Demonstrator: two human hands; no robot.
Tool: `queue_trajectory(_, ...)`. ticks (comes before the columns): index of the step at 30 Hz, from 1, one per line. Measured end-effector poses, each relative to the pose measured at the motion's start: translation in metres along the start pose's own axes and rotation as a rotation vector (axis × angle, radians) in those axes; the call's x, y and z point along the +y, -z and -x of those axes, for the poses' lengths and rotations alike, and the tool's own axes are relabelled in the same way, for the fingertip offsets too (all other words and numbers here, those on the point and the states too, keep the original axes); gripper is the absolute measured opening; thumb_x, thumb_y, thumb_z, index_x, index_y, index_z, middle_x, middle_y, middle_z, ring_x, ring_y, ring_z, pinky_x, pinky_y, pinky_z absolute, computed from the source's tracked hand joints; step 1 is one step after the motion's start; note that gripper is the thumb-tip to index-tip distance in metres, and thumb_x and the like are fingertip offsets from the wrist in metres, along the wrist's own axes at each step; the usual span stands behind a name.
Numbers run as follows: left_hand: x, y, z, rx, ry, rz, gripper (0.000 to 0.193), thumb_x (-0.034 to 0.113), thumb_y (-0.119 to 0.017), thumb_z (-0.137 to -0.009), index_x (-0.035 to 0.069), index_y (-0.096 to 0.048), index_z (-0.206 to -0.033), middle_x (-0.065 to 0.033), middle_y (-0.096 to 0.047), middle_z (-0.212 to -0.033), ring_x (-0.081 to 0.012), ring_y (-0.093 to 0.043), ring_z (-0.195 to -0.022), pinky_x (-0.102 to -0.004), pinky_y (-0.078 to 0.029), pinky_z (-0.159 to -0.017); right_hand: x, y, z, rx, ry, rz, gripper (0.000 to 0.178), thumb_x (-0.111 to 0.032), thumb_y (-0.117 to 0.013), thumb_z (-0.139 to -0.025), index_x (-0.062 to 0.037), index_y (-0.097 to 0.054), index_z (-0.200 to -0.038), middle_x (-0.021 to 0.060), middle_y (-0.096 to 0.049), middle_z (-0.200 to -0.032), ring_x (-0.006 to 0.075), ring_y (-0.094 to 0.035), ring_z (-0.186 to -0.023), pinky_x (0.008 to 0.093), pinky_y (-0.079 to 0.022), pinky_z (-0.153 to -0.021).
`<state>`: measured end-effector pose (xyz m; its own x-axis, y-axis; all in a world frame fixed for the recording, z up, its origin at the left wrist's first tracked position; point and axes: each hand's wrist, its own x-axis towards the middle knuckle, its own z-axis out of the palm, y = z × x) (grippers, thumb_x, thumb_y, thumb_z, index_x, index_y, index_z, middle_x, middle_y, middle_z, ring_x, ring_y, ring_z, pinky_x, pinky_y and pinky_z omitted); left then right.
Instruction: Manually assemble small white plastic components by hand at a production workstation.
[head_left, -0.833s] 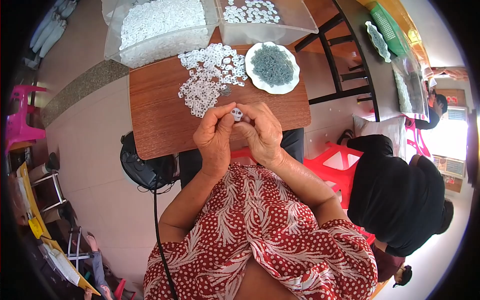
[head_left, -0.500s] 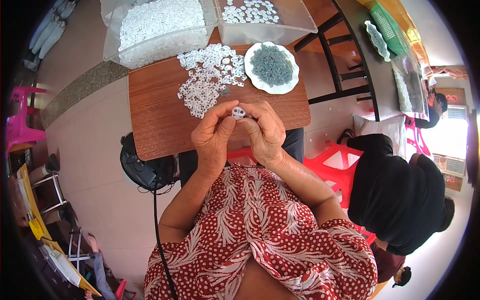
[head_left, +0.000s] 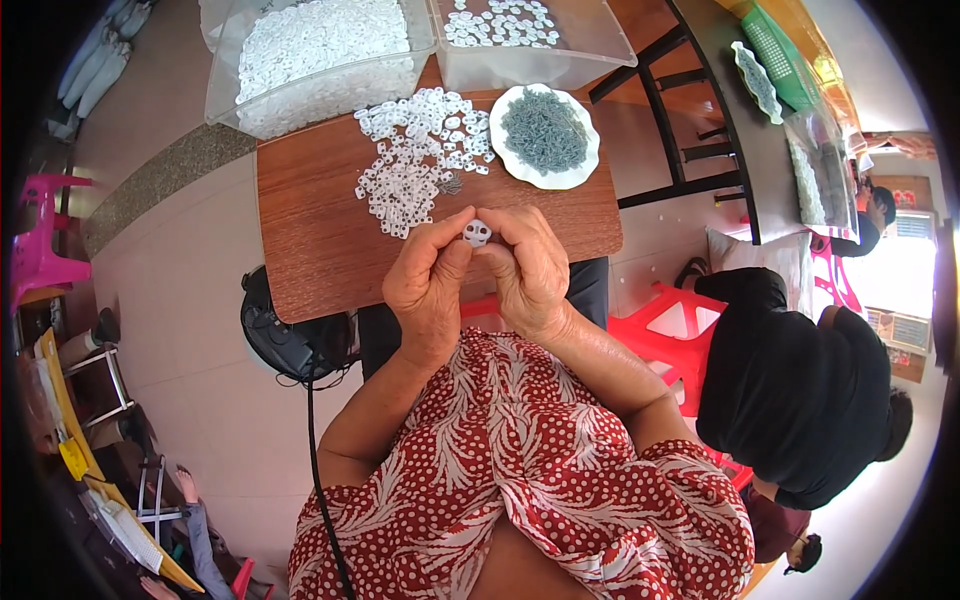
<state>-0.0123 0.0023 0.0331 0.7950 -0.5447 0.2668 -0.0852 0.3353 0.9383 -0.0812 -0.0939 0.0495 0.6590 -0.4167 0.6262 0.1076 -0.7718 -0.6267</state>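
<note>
Between my two hands is a small white plastic piece (head_left: 477, 234) with two dark round holes on its face. My left hand (head_left: 424, 278) pinches it from one side with thumb and forefinger. On the other side, the thumb and forefinger of my right hand (head_left: 530, 268) press against it. Just beyond my fingers, a loose pile of similar white plastic pieces (head_left: 398, 185) is spread on the wooden table (head_left: 330, 245). A few grey screws (head_left: 451, 185) lie at the pile's edge. To its right, a white scalloped plate (head_left: 550, 180) carries a heap of small dark grey screws (head_left: 543, 130).
At the table's far side stand two clear plastic bins, one full of white pieces (head_left: 320, 50), the other bin (head_left: 535, 68) with fewer. A black bag (head_left: 290, 335) sits left of my legs. To the right are a red stool (head_left: 665, 325) and a person in black (head_left: 800, 390).
Both hands keep their pinch on the white piece. It has come slightly closer to me and its face has tilted a little. The pile and plate look the same.
</note>
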Motion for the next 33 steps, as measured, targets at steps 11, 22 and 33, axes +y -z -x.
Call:
queue_trajectory(11,-0.001,-0.005,0.002,0.032,-0.021,-0.007,0.022,0.01,-0.058,-0.087,-0.001,-0.061,-0.106,0.0007,-0.054,-0.083,-0.0066,-0.044,-0.073,-0.0185,-0.037,-0.066,0.006,-0.001,0.004,0.004,0.071,0.024,0.023,-0.007,-0.06,-0.081,0.0039,-0.055,-0.101,0.0136,-0.057,-0.081,0.0267,-0.055,-0.067,0.032,-0.044,-0.058)
queue_trajectory(22,-0.005,-0.008,0.003,0.083,-0.053,-0.074,0.018,0.008,-0.058,-0.087,-0.001,-0.061,-0.102,0.0014,-0.051,-0.08,-0.0059,-0.043,-0.071,-0.0184,-0.037,-0.065,0.007,-0.008,0.007,0.011,0.057,0.034,0.017,-0.002,-0.059,-0.08,0.0037,-0.054,-0.095,0.0121,-0.056,-0.076,0.0263,-0.053,-0.063,0.0324,-0.043,-0.054)
queue_trajectory(33,-0.056,0.02,0.018,0.006,0.352,-0.161,0.017,0.003,-0.057,-0.085,0.001,-0.062,-0.101,-0.0037,-0.06,-0.082,-0.0086,-0.054,-0.075,-0.0221,-0.045,-0.065,0.035,-0.013,0.057,-0.104,-0.767,-0.39,0.01,0.002,-0.06,-0.081,0.0022,-0.058,-0.09,0.0051,-0.06,-0.075,0.0099,-0.053,-0.064,0.0242,-0.044,-0.058)
